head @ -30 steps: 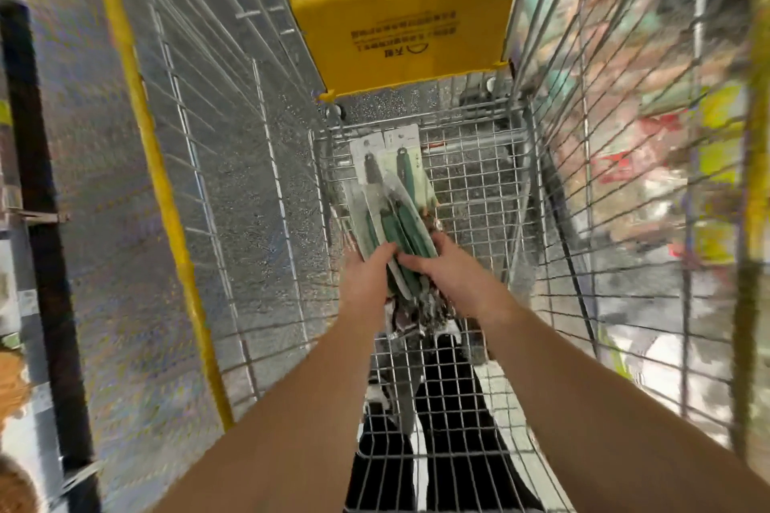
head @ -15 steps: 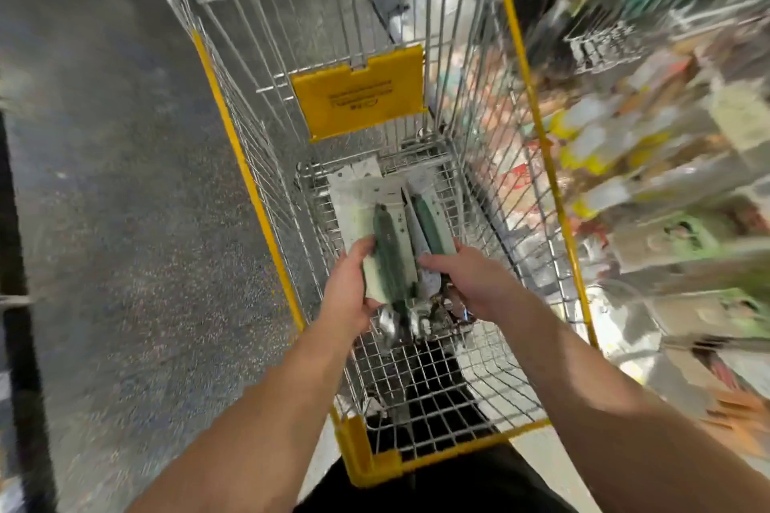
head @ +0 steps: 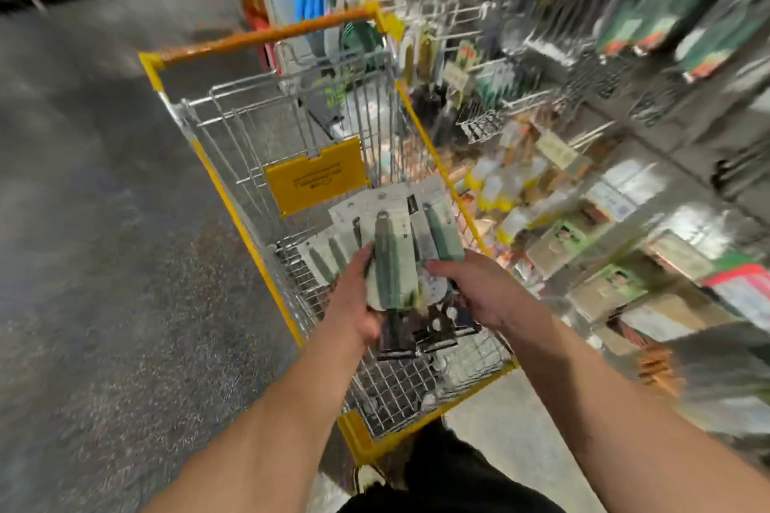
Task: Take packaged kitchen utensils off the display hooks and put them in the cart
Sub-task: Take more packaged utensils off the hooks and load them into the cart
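Both hands grip the utensil packs [head: 396,258]: left hand [head: 354,304], right hand [head: 479,292]. Packs now lifted vs 1 s ago, above cart [head: 233,200] rim, so not dropped yet.

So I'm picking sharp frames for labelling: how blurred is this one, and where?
Head view: the shelves at right are heavily motion-smeared; the floor streaks too; the hands, utensil packs and cart stay fairly readable, with wide-angle bending at the edges.

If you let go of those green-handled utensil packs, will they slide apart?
Probably: the fanned stack of carded green-handled utensil packs looks smooth, so cards may slip. Left hand and right hand both steady it, suggesting it is unwieldy.
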### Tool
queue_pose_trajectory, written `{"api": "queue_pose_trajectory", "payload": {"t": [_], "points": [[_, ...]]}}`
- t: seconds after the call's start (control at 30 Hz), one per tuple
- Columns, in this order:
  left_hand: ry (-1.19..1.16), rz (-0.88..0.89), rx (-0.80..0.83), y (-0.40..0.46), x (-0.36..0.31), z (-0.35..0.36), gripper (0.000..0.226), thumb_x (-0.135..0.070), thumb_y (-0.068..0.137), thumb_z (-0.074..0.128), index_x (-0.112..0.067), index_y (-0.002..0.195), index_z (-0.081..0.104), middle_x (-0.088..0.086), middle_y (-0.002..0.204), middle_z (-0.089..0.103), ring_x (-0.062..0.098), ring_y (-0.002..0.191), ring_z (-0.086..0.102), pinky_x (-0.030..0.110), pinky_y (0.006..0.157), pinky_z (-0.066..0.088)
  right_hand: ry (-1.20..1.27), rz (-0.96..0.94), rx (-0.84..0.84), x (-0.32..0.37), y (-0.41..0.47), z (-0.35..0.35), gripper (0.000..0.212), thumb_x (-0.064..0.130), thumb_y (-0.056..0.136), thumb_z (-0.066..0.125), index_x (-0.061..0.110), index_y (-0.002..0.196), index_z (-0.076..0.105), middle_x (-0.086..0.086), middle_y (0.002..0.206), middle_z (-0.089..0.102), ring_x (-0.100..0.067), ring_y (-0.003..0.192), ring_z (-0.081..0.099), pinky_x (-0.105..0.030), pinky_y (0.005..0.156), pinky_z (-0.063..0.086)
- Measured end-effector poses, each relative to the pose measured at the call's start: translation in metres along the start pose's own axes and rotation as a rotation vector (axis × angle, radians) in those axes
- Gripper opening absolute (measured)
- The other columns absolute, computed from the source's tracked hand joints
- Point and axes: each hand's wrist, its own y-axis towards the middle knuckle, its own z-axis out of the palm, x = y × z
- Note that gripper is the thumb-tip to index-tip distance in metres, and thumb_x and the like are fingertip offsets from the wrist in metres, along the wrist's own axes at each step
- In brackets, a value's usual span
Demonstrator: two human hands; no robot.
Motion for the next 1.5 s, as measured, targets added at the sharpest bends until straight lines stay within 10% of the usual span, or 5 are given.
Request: {"api": "queue_pose_trajectory", "payload": {"t": [0.27, 0.43, 0.67, 1.07, 1.5], "points": [[0.233, 0.068, 0.181, -0.068, 0.007, 0.086, 0.023, -0.037, 0.104, 0.047, -0.029, 0.088, 0.062, 0.005, 0.083, 0.066, 0.020, 0.076, 0.065, 0.030, 0.062, 0.050, 0.077, -0.121, -0.172, 0.022, -0.069, -0.067, 0.029, 0.019, 0.087, 0.076, 0.007, 0.113, 0.069, -0.009, 0.089, 0.077, -0.019, 0.067, 0.070, -0.026, 0.054, 0.052], [0.285, 0.023, 0.299, -0.119, 0.037, 0.146, 0.031, -0.036, 0.104, 0.048, -0.016, 0.096, 0.070, 0.010, 0.077, 0.076, 0.021, 0.050, 0.069, 0.028, 0.042, 0.054, 0.276, -0.158, -0.258, 0.018, -0.135, -0.125, 0.030, 0.018, 0.088, 0.075, 0.005, 0.114, 0.069, -0.014, 0.099, 0.077, -0.032, 0.090, 0.072, -0.052, 0.094, 0.055], [0.292, 0.047, 0.329, -0.186, 0.119, 0.235, 0.042, -0.042, 0.097, 0.056, -0.013, 0.125, 0.070, 0.015, 0.113, 0.074, 0.036, 0.098, 0.072, 0.043, 0.069, 0.061, 0.301, -0.233, -0.458, -0.013, -0.240, -0.223, 0.023, 0.016, 0.090, 0.072, 0.010, 0.113, 0.070, -0.018, 0.103, 0.076, -0.039, 0.095, 0.071, -0.052, 0.088, 0.056], [0.446, 0.030, 0.533, -0.289, 0.241, 0.322, 0.037, -0.038, 0.102, 0.049, -0.014, 0.080, 0.067, 0.002, 0.048, 0.066, 0.014, 0.031, 0.058, 0.012, 0.028, 0.033, 0.257, -0.341, -0.631, -0.083, -0.385, -0.336, 0.060, 0.045, 0.067, 0.085, 0.020, 0.120, 0.068, 0.002, 0.105, 0.077, -0.024, 0.100, 0.073, -0.048, 0.098, 0.054], [0.418, 0.032, 0.584, -0.345, 0.271, 0.373, 0.027, -0.038, 0.099, 0.058, -0.017, 0.086, 0.070, 0.007, 0.065, 0.075, 0.024, 0.053, 0.071, 0.026, 0.049, 0.054, 0.217, -0.454, -0.752, -0.086, -0.449, -0.391, 0.048, 0.009, 0.077, 0.084, 0.012, 0.117, 0.059, -0.009, 0.110, 0.075, -0.024, 0.096, 0.074, -0.044, 0.087, 0.060]]}}
